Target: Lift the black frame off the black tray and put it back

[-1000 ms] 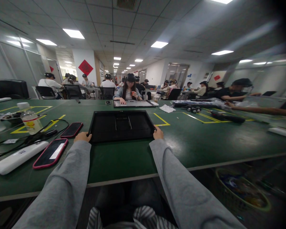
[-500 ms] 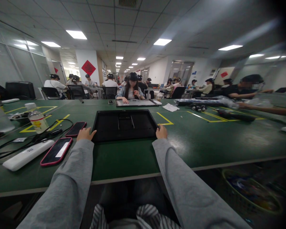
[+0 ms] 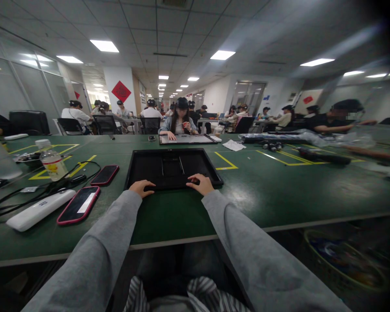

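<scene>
While shallow rectangular black panel (image 3: 149, 167) lies flat, left hand (image 3: 141, 188), right hand (image 3: 202, 185) curve, gaping, at near rim (image 3: 170, 186).

A long white device (image 3: 40, 211) lies beside a pink-rimmed black phone (image 3: 74, 208) on the green desk (image 3: 279, 199); behind stands a clear plastic bottle (image 3: 54, 165).

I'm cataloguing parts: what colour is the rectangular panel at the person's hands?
The rectangular panel is black, seen best in the head view.
</scene>
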`<state>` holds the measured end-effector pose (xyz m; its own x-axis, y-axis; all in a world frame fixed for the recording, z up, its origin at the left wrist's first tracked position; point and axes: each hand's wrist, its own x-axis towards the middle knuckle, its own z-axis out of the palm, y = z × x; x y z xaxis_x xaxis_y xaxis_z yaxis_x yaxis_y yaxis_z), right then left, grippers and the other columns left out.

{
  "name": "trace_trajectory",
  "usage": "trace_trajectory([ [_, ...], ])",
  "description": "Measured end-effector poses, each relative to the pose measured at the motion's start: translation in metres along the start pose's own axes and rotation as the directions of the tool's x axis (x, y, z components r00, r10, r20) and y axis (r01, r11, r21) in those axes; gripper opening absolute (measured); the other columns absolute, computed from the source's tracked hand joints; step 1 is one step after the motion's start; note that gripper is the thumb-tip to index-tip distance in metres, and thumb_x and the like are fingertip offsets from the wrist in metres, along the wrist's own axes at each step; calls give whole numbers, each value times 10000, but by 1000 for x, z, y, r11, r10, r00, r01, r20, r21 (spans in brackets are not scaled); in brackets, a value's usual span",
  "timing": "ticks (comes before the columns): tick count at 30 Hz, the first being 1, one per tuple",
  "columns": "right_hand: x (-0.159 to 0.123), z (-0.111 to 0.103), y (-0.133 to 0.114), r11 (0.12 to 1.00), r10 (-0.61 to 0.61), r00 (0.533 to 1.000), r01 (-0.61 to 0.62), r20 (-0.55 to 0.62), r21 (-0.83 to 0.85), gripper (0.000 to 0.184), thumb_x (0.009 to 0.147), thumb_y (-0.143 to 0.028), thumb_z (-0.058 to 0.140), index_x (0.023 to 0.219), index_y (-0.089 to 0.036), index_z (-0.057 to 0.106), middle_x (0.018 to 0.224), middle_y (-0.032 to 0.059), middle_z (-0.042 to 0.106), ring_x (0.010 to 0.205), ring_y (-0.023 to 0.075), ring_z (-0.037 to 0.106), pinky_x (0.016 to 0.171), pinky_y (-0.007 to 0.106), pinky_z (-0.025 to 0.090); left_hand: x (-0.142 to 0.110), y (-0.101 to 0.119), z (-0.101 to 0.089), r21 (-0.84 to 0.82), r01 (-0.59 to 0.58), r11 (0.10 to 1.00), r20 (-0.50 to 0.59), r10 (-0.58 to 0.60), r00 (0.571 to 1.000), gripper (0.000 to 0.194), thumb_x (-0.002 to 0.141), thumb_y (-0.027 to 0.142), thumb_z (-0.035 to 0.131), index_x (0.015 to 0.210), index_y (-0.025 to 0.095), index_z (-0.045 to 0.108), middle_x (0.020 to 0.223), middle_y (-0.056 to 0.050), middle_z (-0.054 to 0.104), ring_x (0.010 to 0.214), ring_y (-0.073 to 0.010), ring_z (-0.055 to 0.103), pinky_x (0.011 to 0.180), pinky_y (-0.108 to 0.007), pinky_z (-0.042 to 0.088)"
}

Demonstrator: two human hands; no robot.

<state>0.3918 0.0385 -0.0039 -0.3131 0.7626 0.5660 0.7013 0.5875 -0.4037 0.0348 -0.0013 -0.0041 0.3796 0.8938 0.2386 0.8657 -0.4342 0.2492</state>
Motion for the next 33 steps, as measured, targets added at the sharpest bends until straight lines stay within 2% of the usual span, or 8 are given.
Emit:
trace_trajectory([
  [4,-3,6,-12,987,-68,982,92,174,-129,292,786,-463,722,1008,-276,693,980,30,657,980,213,571,829,349,367,1,0,-1,24,23,999,14,-24,1000,351,827,435,627,1121,245,661,1059,-33,678,1000,-177,635,895,-283,484],
  [8,6,11,-9,952,-61,986,104,157,-287,205,889,-358,626,1060,-251,658,1052,53,644,1028,219,547,883,365,311,21,9,-2,82,52,995,20,-54,998,335,866,407,573,1157,254,636,1128,-42,656,1077,-186,603,954,-296,456],
  [12,28,23,3,928,2,995,37,104,-372,213,934,-318,548,1111,-229,625,1122,81,621,1067,229,524,893,366,296,66,23,2,174,152,973,40,-161,986,328,846,291,593,1169,253,636,1166,-71,638,1107,-221,582,973,-337,439],
  [17,58,35,19,929,120,989,-79,92,-363,331,969,-461,433,1092,-226,633,1140,91,617,1090,240,512,900,386,314,100,32,16,216,227,950,-63,-218,974,362,890,305,520,1221,187,607,1209,-145,594,1140,-263,538,960,-379,426],
  [23,59,32,6,897,155,986,-114,62,-426,497,1007,-488,271,990,-179,660,1065,100,672,1036,231,566,892,381,327,91,41,19,219,297,929,-143,-270,952,552,940,567,316,1131,187,667,1156,-147,626,1110,-271,563,932,-382,427],
  [26,51,29,-4,878,189,981,-150,41,-454,581,1020,-460,193,923,-168,687,972,118,709,933,217,615,874,358,331,81,51,15,216,380,899,-139,-357,924,661,951,581,192,986,193,726,1041,-150,678,1003,-282,629,853,-393,455],
  [30,40,29,-13,882,249,966,-195,74,-429,665,999,-526,146,905,-191,713,890,120,727,851,220,639,810,331,350,62,60,11,254,405,878,-116,-388,914,697,933,610,189,885,198,749,948,-157,702,935,-320,656,788,-419,461],
  [33,37,27,-13,901,229,970,-181,77,-394,623,1003,-513,156,943,-204,695,865,99,719,851,216,627,811,322,348,47,55,0,264,426,865,-135,-404,905,693,930,613,185,884,203,742,941,-150,701,934,-319,651,798,-429,449],
])
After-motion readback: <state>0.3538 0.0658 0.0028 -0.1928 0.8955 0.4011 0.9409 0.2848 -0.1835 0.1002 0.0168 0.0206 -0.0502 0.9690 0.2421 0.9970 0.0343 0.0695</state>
